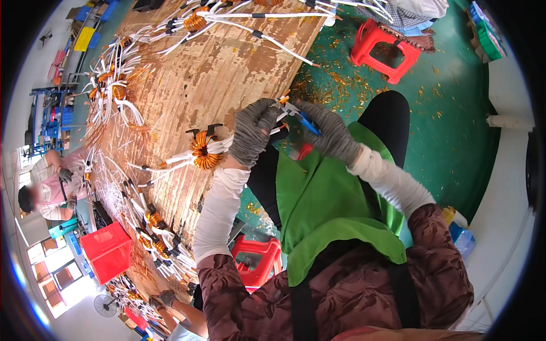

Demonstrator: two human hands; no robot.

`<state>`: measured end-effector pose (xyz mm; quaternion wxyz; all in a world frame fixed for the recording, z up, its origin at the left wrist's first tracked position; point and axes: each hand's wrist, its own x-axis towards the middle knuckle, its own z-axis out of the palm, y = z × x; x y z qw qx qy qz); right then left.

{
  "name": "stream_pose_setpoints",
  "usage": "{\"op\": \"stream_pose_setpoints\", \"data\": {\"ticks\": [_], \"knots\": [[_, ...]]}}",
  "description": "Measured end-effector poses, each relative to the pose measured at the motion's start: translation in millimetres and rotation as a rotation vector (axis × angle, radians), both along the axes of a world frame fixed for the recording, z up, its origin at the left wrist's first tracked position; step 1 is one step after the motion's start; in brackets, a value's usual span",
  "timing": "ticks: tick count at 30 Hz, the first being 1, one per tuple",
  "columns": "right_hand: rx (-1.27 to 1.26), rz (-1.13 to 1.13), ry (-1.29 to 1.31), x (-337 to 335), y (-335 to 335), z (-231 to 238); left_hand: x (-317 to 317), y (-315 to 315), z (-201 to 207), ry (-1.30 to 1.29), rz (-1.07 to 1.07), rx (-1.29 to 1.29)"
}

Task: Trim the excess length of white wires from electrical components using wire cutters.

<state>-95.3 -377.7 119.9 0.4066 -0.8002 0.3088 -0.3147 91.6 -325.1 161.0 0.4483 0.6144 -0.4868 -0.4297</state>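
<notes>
My left hand (pixel 252 132), in a grey glove, is closed round the white-sleeved leads of a copper-wound ring coil (pixel 206 150). The coil rests on the wooden table beside that wrist. Orange-copper wire ends (pixel 282 99) stick out past my fingers. In my right hand (pixel 331 135), also gloved, is a pair of pliers (pixel 307 123) with a blue handle; a red part shows below my palm. The metal jaws are at the wire ends, but whether they grip a wire is too small to tell.
More coils with white leads (pixel 116 85) lie along the table's far and left sides. A red box (pixel 106 252) stands at lower left. One red stool (pixel 385 52) is on the green floor, strewn with copper scraps. Another person (pixel 57 182) works across the table.
</notes>
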Motion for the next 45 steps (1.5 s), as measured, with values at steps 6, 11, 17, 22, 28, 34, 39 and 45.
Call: {"op": "stream_pose_setpoints", "data": {"ticks": [6, 11, 17, 22, 28, 34, 39, 45], "knots": [[0.972, 0.183, -0.044, -27, 7, 19, -10, -3, -26, -0.691, -0.126, -0.300], [0.794, 0.105, -0.084, -30, 17, -10, -3, -10, -45, -0.984, -0.230, -0.321], [0.774, 0.049, -0.063, -29, 21, -30, 0, -16, -47, -1.304, -0.356, -0.367], [0.844, -0.025, -0.273, -22, 30, -31, -1, -19, -43, -1.230, -0.271, -0.362], [1.349, -0.279, -0.608, -64, -3, -41, -12, -11, -26, -0.980, -0.220, -0.326], [1.301, 0.023, -0.409, -84, -8, -43, -7, -3, -9, -0.581, -0.215, -0.241], [1.095, 0.151, -0.151, -77, 4, -32, 5, 3, -3, -0.449, -0.347, -0.069], [0.844, 0.143, -0.093, -76, -1, -60, -1, -2, 18, -0.281, -0.487, -0.106]]}}
